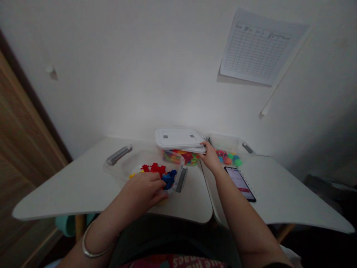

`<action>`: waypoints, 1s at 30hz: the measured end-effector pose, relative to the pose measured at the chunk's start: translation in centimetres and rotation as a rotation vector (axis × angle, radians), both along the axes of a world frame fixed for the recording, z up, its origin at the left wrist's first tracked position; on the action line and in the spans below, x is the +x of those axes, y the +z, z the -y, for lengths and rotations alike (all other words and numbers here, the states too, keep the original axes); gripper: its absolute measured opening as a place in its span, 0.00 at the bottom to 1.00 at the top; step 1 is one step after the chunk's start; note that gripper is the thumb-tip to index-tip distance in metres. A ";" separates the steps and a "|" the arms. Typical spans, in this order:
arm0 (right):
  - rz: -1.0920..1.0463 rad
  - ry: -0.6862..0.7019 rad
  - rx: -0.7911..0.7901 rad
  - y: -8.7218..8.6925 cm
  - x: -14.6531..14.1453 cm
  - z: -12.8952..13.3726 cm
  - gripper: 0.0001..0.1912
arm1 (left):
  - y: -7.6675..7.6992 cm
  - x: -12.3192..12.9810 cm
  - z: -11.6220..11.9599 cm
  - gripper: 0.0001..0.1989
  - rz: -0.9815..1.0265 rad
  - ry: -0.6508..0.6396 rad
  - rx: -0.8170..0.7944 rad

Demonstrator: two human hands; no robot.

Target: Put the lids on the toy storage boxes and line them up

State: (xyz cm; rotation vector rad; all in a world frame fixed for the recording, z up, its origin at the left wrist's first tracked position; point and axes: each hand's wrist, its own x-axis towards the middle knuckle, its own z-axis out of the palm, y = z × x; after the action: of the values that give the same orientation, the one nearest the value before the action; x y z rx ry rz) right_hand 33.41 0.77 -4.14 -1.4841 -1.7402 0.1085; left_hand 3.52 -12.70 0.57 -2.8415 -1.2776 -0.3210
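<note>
A sheet (260, 46) on the wall (139, 67) bears a ruled grid with a row of headings, too small to read; the phone (241, 184) shows pale digits and a red button, neither legible; the shirt (184, 260) carries pale letters on red, upside down and partly cut off.

The left bin (113, 167) is clear plastic with grey clips, open, on the table (192, 195) before the person; in it lie small moulded red pieces (156, 168), blue pieces (169, 179) and yellow pieces (132, 175); the left hand (146, 186) is at its near side, fingers half curled by the blue ones; whether it has hold of one I cannot tell.

The right hand (209, 156) is closed on the near right corner of the lids (180, 137), fingers above and thumb below; these are flat, white, round-cornered, stacked askew over the middle bin (194, 161), whose bright pieces show through its wall; the lids hide its top.

The right bin (227, 141), clear and open, holds coloured balls (230, 158), partly behind the right hand; the phone lies nearer, beside the right forearm; a silver bangle (86, 242) rings the left forearm; wood-grain panelling (22, 149) stands at left.
</note>
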 end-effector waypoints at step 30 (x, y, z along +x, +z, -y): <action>-0.226 0.071 0.021 2.4 1.6 6.6 0.19 | -0.5 1.5 -2.5 0.15 0.453 0.144 0.388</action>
State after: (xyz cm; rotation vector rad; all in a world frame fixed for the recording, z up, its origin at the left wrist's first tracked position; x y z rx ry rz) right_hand 34.98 -5.84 -1.78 -1.3397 -1.6059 0.2831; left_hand 5.04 -10.20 0.04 -2.4088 -1.2898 -1.1205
